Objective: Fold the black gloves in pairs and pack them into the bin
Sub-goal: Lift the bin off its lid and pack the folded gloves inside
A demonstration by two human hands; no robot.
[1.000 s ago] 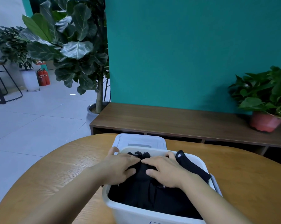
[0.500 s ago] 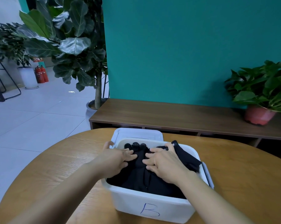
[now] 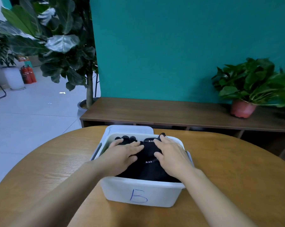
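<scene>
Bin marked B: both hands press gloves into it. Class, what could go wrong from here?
The black gloves fill the bin nearly to its rim; when the left hand and right hand lift, folds may spring open. One glove tip pokes above the far rim and could slip out.

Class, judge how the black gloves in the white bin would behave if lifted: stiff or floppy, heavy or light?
Probably floppy: the black gloves lie slumped and creased under the flat left hand and right hand. Likely light: they look like thin fabric. They may spring up once released, since they fill the bin near its rim.
</scene>
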